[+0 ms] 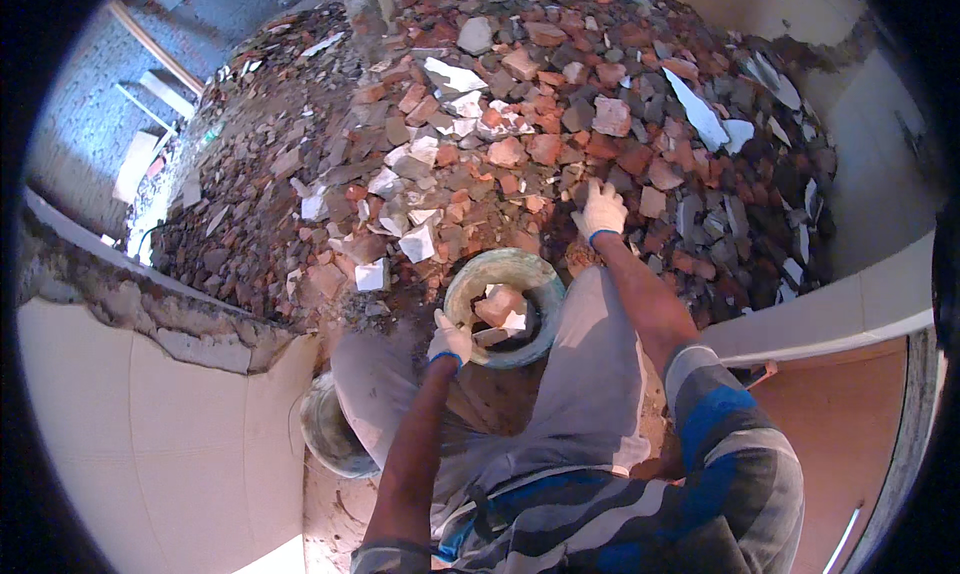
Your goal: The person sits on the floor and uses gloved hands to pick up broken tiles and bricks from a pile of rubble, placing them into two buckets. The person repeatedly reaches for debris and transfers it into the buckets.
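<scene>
A round, cement-stained pan (pixel 470 279) sits on the ground between my knees, with a few brick and tile pieces inside. My left hand (pixel 450 341), in a white glove, grips the pan's near rim. My right hand (pixel 601 212), also gloved, reaches out onto the heap of broken bricks and tile shards (pixel 520 124) just beyond the pan and rests on the pieces there; whether its fingers have closed on one is unclear.
A second dirty bucket (pixel 325 429) stands by my left leg. A broken white tiled wall (pixel 150 414) runs on the left, another white wall (pixel 880 194) on the right, and an orange panel (pixel 830 444) at lower right. The rubble fills the floor ahead.
</scene>
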A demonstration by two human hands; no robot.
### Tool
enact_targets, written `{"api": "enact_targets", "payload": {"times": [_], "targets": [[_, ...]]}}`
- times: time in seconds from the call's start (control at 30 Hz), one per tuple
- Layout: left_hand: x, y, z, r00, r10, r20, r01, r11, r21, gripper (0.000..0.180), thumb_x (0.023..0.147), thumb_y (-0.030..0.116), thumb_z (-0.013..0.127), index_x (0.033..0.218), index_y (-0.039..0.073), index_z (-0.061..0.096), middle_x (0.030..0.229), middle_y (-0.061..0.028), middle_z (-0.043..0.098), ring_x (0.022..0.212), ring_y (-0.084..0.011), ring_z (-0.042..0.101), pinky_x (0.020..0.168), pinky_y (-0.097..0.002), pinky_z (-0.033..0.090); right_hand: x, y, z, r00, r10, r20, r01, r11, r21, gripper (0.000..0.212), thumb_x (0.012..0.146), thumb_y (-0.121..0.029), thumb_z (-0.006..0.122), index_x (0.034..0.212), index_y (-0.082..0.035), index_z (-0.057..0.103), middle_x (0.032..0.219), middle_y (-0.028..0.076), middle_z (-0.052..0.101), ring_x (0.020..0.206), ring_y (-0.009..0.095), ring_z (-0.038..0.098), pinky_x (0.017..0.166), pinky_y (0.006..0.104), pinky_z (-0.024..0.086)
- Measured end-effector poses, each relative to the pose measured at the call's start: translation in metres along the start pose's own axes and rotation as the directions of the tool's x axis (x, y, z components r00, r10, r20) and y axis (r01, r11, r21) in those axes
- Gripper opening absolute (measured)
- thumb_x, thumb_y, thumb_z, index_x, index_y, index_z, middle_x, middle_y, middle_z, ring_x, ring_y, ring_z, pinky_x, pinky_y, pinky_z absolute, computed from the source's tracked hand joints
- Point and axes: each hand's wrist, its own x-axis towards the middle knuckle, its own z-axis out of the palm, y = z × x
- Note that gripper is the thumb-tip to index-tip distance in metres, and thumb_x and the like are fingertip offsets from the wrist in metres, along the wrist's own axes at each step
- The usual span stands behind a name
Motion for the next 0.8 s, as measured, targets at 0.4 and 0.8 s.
{"api": "enact_targets", "payload": {"times": [0.4,0.8], "targets": [[-0.011,0.011,-0.009,0.996,-0.089,0.025,0.09,0.995,-0.051,0.092,0.1,0.049,0.059,0.167,0.003,0.015,0.146,-0.0322,0.057,0.127,-0.0488,0.063,0.109,-0.0544,0.049,-0.001,-0.002,0.011,0.962,0.236,0.138,-0.226,0.971,-0.082,0.11,0.076,-0.046,0.093,0.164,-0.028,0.03,0.141,0.022,0.051,0.122,0.041,0.062,0.099,0.0544,0.055],[-0.013,0.013,-0.012,0.996,-0.084,0.043,0.084,0.996,0.007,0.092,0.101,0.049,0.059,0.168,0.006,0.012,0.151,-0.0319,0.052,0.128,-0.0487,0.063,0.108,-0.0553,0.049,-0.004,0.012,0.018,0.95,0.163,0.265,-0.287,0.789,0.544,0.108,0.077,-0.061,0.08,0.159,-0.003,0.04,0.149,0.032,0.056,0.126,0.047,0.064,0.11,0.0484,0.051]]}}
